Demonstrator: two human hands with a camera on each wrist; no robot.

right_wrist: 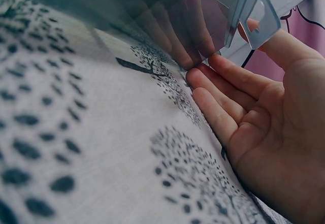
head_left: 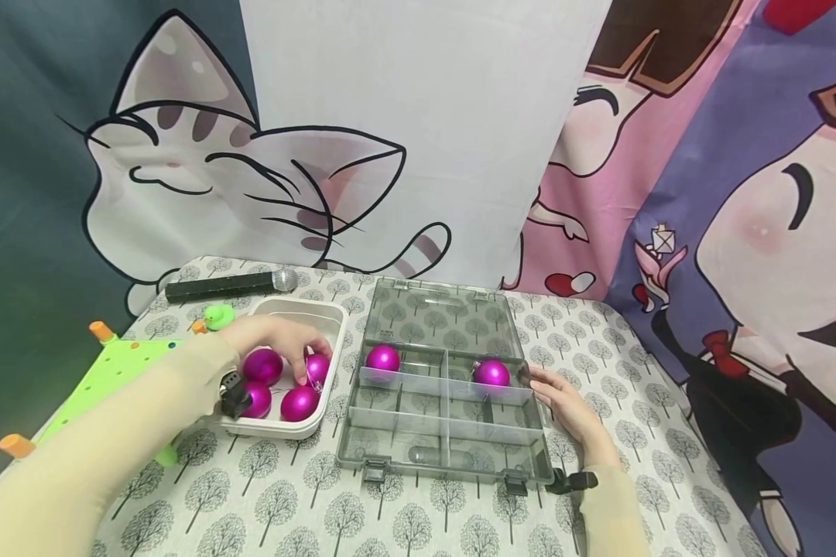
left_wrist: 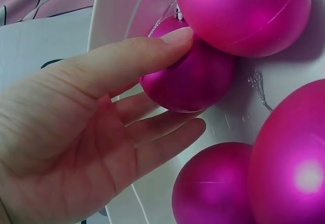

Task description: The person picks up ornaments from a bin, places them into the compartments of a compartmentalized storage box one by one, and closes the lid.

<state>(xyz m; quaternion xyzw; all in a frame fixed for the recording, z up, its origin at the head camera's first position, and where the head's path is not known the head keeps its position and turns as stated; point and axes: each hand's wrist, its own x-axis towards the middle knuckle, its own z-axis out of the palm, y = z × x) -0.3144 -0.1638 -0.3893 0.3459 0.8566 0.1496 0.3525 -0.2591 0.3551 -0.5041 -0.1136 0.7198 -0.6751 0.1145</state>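
In the head view my left hand (head_left: 289, 340) reaches into a white plastic bin (head_left: 340, 317). Its thumb and fingers pinch a magenta Christmas ball (left_wrist: 190, 82) from either side, a silver cord at its top. Three more magenta balls (head_left: 299, 403) lie around it in the bin. To the right is a grey see-through divider box (head_left: 397, 447), its lid (head_left: 446, 317) laid back. Two magenta balls sit in its far row, one left (head_left: 383, 357) and one right (head_left: 491, 375). My right hand (head_left: 564, 402) touches the box's right side with extended fingers (right_wrist: 218, 115).
A black microphone (head_left: 230, 286) lies behind the bin, with a green toy duck (head_left: 218, 316) near it. Left of the bin stands a green pegboard (head_left: 104, 379) with orange ends, partly behind my left sleeve. Two latches (head_left: 376, 469) stick out from the box's front edge.
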